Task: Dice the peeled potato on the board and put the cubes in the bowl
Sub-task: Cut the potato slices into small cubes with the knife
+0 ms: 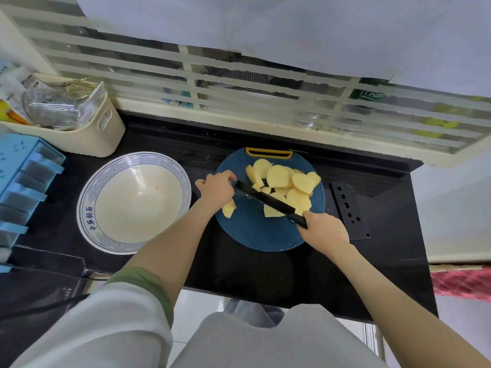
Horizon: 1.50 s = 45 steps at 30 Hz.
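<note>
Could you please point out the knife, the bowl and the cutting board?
knife [265,200], head view, middle of black blade.
bowl [84,197], head view, patterned left rim.
cutting board [255,235], head view, bare blue near part.

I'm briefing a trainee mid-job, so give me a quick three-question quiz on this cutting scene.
1. True or false: most potato slices are already in the bowl.
2. The left hand holds: A potato pieces; B a spoon; C a cloth.
3. Fill in: the right hand grips the black ___.
Key: 1 false; 2 A; 3 knife.
</note>
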### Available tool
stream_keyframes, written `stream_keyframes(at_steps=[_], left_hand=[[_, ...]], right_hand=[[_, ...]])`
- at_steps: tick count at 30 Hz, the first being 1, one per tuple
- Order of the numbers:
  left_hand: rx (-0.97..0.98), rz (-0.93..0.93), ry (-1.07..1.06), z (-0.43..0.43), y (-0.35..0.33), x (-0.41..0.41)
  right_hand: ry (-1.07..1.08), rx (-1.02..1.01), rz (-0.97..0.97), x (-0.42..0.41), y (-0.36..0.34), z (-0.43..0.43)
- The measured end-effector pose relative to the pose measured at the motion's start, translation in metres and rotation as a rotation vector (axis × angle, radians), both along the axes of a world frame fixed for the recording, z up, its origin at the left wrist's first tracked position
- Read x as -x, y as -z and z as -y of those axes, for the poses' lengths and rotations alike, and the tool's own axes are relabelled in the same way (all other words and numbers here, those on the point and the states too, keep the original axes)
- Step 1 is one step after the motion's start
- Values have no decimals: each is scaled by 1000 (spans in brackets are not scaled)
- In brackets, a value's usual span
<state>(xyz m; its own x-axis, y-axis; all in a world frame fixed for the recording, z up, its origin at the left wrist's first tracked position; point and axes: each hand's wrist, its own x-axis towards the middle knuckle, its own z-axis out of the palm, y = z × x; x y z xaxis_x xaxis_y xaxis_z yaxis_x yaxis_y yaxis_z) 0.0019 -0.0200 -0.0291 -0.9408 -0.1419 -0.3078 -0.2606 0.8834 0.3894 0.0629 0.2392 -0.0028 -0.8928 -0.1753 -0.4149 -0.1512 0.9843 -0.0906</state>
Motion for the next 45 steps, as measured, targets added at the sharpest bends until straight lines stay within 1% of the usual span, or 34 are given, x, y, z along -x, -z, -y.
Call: stream_keyframes(at_steps=[3,5,7,8,9,11,13,15,17,19,22,26,30,33,38,39,41,43,45], left_hand=[[-118,-9,-44,-2,-2,-5],[-212,-85,-94,-2,-4,-6],[-331,-178,-209,0,-7,-5],[-404,-186,-283,1,-8,-3],[-478,-164,-344,2,-9,-2],[-594,-86,-385,1,-8,4],[-730,23,-407,-2,-13,8],[-889,135,-432,-7,-19,9],[-1013,175,-401,-12,-22,7],[-1098,217,-389,-15,-26,5],[-1181,283,-454,-17,-22,8],[-1180,260,-493,-13,-16,9],[-1180,246,-539,-6,-10,10],[-1255,241,-560,-4,-8,10],[-1432,286,-500,-11,-15,10],[-1436,286,-505,-12,-15,11],[-1387,281,-544,-11,-13,13],[-1287,260,-578,-8,-11,15],[-1188,226,-561,-5,-8,18]], right_hand=[[125,170,101,2,5,-1],[219,286,163,3,6,0],[350,429,240,3,7,1],[424,525,295,3,7,1],[492,632,358,2,7,2],[581,834,484,3,5,3],[601,961,582,6,2,5],[610,1037,665,9,0,8],[617,1084,741,11,1,10],[622,1111,808,13,2,12],[619,1136,865,13,5,17],[655,1193,864,14,9,23],[649,1188,870,16,10,21],[630,1188,917,17,10,19],[607,1229,984,19,8,23],[608,1227,979,19,7,24],[615,1217,957,19,7,25],[636,1201,906,19,9,24],[666,1183,837,19,10,22]])
